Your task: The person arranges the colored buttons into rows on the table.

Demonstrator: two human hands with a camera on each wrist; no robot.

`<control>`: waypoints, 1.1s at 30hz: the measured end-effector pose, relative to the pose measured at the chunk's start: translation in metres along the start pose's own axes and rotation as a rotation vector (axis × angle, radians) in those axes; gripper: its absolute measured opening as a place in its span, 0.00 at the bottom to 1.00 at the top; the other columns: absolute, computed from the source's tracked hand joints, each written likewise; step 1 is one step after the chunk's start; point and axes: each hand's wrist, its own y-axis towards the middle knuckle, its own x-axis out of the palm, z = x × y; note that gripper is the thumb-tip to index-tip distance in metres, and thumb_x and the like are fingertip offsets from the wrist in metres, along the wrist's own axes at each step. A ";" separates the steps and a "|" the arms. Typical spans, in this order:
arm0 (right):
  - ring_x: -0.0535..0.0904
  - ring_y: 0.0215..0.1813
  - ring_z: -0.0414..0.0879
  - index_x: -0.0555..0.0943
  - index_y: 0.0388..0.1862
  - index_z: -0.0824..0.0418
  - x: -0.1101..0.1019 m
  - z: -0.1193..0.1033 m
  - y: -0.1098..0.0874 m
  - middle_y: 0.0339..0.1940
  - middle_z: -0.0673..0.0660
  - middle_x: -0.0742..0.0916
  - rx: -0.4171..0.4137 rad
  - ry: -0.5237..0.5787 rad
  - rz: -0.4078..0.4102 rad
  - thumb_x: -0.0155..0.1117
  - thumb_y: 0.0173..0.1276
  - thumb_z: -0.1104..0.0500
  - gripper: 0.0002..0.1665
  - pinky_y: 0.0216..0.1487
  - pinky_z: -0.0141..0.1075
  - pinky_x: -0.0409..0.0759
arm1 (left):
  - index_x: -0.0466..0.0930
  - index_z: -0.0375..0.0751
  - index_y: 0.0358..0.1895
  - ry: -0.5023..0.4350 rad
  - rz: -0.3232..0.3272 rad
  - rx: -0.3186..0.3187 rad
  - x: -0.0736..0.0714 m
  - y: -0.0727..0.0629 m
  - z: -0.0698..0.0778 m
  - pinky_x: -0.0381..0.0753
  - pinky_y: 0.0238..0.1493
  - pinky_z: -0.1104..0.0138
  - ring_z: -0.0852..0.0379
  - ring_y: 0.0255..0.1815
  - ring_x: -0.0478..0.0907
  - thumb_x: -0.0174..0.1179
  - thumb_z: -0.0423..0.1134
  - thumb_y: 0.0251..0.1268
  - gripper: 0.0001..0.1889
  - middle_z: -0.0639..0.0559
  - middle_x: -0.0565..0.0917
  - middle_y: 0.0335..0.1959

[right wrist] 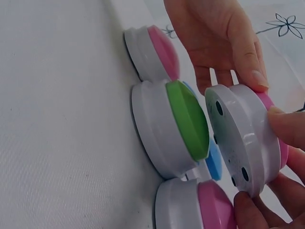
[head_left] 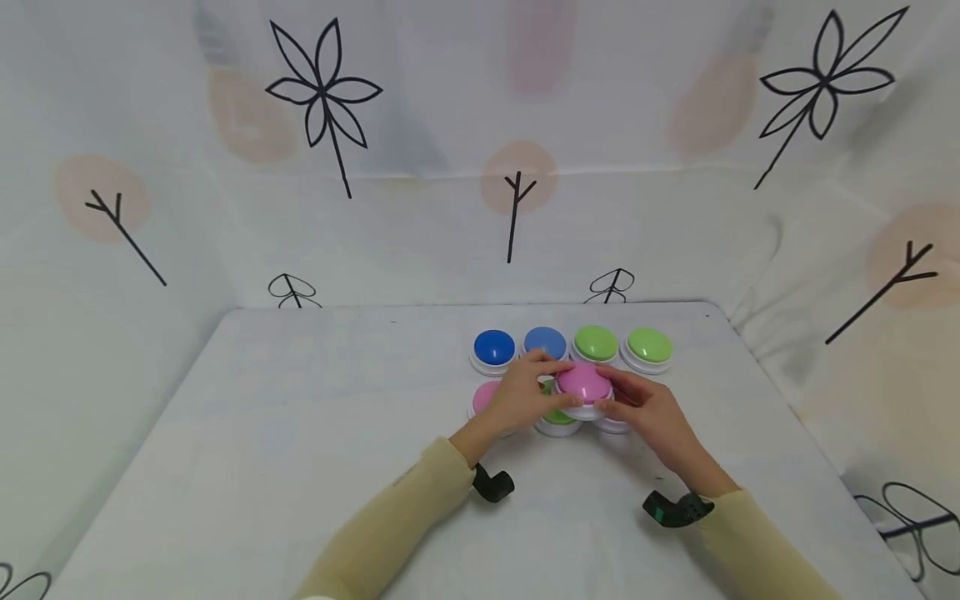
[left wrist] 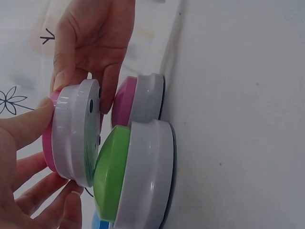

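A round pink push button with a white base is held between both hands, raised above the front row of buttons. The left hand grips its left side, thumb and fingers on the rim; the right hand grips the right side likewise. Seen from the right wrist, the lifted button's underside shows dark round spots. Just beneath it stands a green button, partly covered. To that one's left sits a pink button, partly behind the left hand. Another pink button stands on its other side, mostly hidden in the head view.
Behind runs a row with a dark blue button, a lighter blue button, a green button and another green button. All stand on a white table. A patterned white cloth surrounds the table's back and sides.
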 end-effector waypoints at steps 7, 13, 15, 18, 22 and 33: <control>0.66 0.73 0.59 0.72 0.72 0.59 -0.010 0.003 -0.005 0.72 0.60 0.74 -0.002 -0.036 0.036 0.70 0.67 0.51 0.37 0.57 0.23 0.73 | 0.82 0.52 0.63 0.009 0.010 0.003 0.011 0.008 0.007 0.76 0.42 0.77 0.59 0.50 0.72 0.73 0.51 0.57 0.28 0.55 0.76 0.51; 0.65 0.73 0.61 0.72 0.72 0.59 -0.021 0.005 -0.010 0.72 0.61 0.73 -0.014 -0.071 0.066 0.70 0.68 0.51 0.35 0.59 0.25 0.71 | 0.81 0.53 0.63 -0.040 0.006 -0.025 0.025 0.017 0.013 0.77 0.40 0.78 0.59 0.48 0.75 0.73 0.50 0.57 0.28 0.56 0.76 0.53; 0.65 0.73 0.61 0.73 0.72 0.58 -0.025 0.006 -0.011 0.72 0.61 0.74 -0.012 -0.076 0.075 0.70 0.68 0.51 0.35 0.58 0.25 0.72 | 0.81 0.53 0.63 -0.037 -0.001 -0.028 0.030 0.019 0.014 0.77 0.39 0.79 0.59 0.47 0.76 0.73 0.50 0.57 0.28 0.56 0.76 0.54; 0.66 0.72 0.62 0.72 0.72 0.59 -0.032 0.008 -0.015 0.71 0.62 0.74 -0.007 -0.089 0.086 0.70 0.68 0.51 0.35 0.56 0.23 0.72 | 0.80 0.54 0.64 -0.012 -0.024 -0.005 0.035 0.023 0.016 0.75 0.40 0.80 0.58 0.52 0.75 0.72 0.49 0.59 0.28 0.55 0.77 0.56; 0.66 0.72 0.63 0.71 0.72 0.60 -0.041 0.011 -0.020 0.71 0.64 0.74 0.010 -0.104 0.103 0.69 0.69 0.52 0.36 0.54 0.21 0.73 | 0.80 0.56 0.64 0.039 -0.047 0.011 0.041 0.027 0.022 0.74 0.46 0.80 0.62 0.58 0.72 0.71 0.50 0.60 0.27 0.55 0.76 0.62; 0.65 0.71 0.68 0.70 0.73 0.63 -0.066 0.019 -0.024 0.72 0.67 0.71 0.056 -0.163 0.141 0.67 0.70 0.49 0.37 0.53 0.21 0.73 | 0.78 0.64 0.65 0.087 -0.069 0.007 0.061 0.045 0.035 0.74 0.56 0.73 0.64 0.60 0.71 0.69 0.51 0.63 0.26 0.60 0.76 0.61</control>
